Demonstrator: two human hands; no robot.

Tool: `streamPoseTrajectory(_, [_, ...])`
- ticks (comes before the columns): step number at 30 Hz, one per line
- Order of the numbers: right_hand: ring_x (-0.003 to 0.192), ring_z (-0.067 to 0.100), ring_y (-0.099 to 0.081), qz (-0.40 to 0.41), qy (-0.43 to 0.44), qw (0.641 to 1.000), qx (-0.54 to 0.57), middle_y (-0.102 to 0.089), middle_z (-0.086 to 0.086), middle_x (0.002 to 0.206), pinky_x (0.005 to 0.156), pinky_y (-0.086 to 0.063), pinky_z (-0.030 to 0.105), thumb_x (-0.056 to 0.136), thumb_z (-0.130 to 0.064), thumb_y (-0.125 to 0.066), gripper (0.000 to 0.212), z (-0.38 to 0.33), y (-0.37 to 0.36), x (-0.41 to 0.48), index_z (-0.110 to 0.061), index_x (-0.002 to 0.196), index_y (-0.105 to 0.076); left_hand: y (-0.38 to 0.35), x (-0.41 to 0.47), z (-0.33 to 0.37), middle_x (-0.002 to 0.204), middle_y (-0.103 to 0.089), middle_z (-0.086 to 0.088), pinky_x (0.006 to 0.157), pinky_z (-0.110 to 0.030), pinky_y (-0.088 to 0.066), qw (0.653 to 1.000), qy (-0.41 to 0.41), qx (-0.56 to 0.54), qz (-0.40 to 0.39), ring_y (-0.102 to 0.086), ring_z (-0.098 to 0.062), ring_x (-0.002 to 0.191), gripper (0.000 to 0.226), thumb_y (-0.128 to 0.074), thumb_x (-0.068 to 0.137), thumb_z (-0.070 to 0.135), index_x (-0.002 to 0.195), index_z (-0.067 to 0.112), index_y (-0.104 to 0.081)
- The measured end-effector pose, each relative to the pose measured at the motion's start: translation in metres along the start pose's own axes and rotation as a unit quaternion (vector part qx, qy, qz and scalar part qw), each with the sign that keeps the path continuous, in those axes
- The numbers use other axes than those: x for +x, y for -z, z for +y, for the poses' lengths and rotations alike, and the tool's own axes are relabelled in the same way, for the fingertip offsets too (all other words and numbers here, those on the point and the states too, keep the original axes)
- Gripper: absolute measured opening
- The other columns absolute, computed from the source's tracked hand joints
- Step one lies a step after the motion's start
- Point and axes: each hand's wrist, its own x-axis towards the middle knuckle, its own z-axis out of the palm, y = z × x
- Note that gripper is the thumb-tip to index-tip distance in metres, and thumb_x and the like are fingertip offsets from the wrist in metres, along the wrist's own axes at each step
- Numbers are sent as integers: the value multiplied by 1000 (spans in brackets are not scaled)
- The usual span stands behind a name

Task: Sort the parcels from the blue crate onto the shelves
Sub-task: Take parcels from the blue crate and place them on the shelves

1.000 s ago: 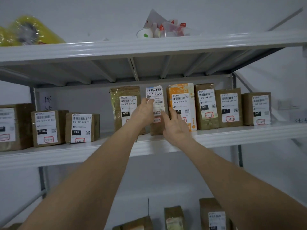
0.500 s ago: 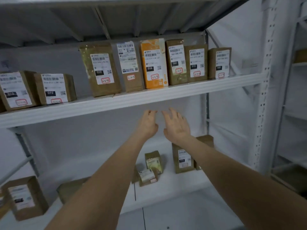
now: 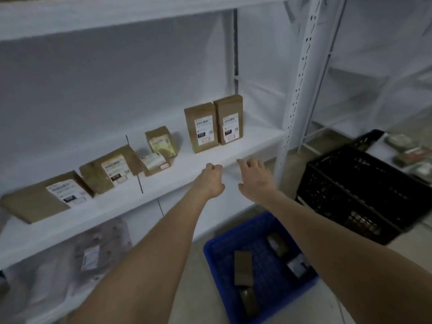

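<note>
The blue crate (image 3: 211,251) sits on the floor at the lower middle, under my forearms, with a few brown parcels (image 3: 243,270) lying in it. My left hand (image 3: 210,178) hangs in front of the white shelf (image 3: 149,197), fingers loosely curled, holding nothing. My right hand (image 3: 256,176) is beside it, fingers relaxed and spread, also holding nothing. On that shelf stand two upright brown parcels (image 3: 202,127) with white labels, and several smaller and flatter parcels (image 3: 109,169) lie further left.
A black crate (image 3: 364,190) stands on the floor at the right, with more packets (image 3: 409,150) beyond it. A white perforated upright post (image 3: 301,78) bounds the shelf on the right. A lower shelf holds pale wrapped packets (image 3: 93,253) at the bottom left.
My view has dropped from the upper shelf to the lower shelf and floor. Both hands let go of the labelled parcel left standing up there and came down, holding nothing.
</note>
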Motion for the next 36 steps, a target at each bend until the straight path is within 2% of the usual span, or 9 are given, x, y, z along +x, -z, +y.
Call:
streamPoseTrajectory(6, [126,31,-36,-73,-40,996,-5,-35,11,139,98,-39,39,90,-27,-59,63,66,-62,-29,-19,144,-27,-88,6,21,148,-23,-16,104,-41,-40,995,-11,-19,-95,-39,-30,130,67,-51,93,18,150,9,-17])
streamPoseTrajectory(11, [129,32,-34,-140,-46,989,2,-34,11,141,98,-39,40,91,-28,-58,62,132,-119,-30,-17,144,-27,-155,30,45,143,-29,-16,99,-41,-44,990,6,-35,-137,-43,-30,123,60,-50,93,16,146,8,-25])
streamPoseTrajectory(16, [132,34,-29,-232,-34,972,31,-26,11,146,102,-36,42,92,-28,-58,64,203,-184,-4,-18,145,-23,-230,75,75,134,-37,-17,92,-40,-46,979,56,-66,-187,-50,-30,112,44,-49,93,15,136,7,-38])
streamPoseTrajectory(20, [132,33,-29,-284,-26,958,35,-22,11,148,101,-38,40,93,-26,-56,67,254,-241,11,-18,147,-17,-297,112,98,142,-31,-14,94,-42,-44,965,101,-85,-228,-49,-31,116,51,-45,97,16,144,8,-28])
streamPoseTrajectory(24, [140,34,-19,-349,-40,934,63,-10,12,156,106,-37,42,95,-20,-52,73,278,-304,22,-21,152,-6,-362,130,97,135,-38,-16,85,-29,-39,958,98,-87,-255,-43,-29,121,50,-46,93,6,141,3,-31])
streamPoseTrajectory(27, [143,34,-13,-400,-42,913,73,-1,11,159,104,-40,43,96,-18,-53,80,276,-362,26,-25,153,3,-419,143,79,143,-29,-17,79,-27,-37,948,133,-89,-275,-46,-32,119,62,-48,95,12,149,9,-17])
streamPoseTrajectory(29, [141,34,-18,-429,-48,899,74,0,9,158,98,-47,42,95,-16,-56,84,273,-410,27,-28,153,4,-464,154,63,144,-29,-16,81,-28,-38,938,166,-93,-291,-48,-30,117,58,-47,97,18,148,10,-20])
streamPoseTrajectory(33, [128,33,-42,-465,-69,875,112,-19,9,155,89,-51,41,95,-18,-57,83,277,-522,25,-24,153,2,-568,175,22,142,-30,-15,79,-30,-43,913,236,-136,-304,-53,-27,110,61,-49,96,22,148,9,-20])
streamPoseTrajectory(36, [90,26,-55,-515,-152,821,192,-55,12,112,73,-50,38,97,-23,-54,71,284,-604,21,-15,153,-11,-643,182,-15,148,-24,-15,86,-31,-42,895,291,-183,-285,-47,-29,119,62,-50,95,17,148,7,-19])
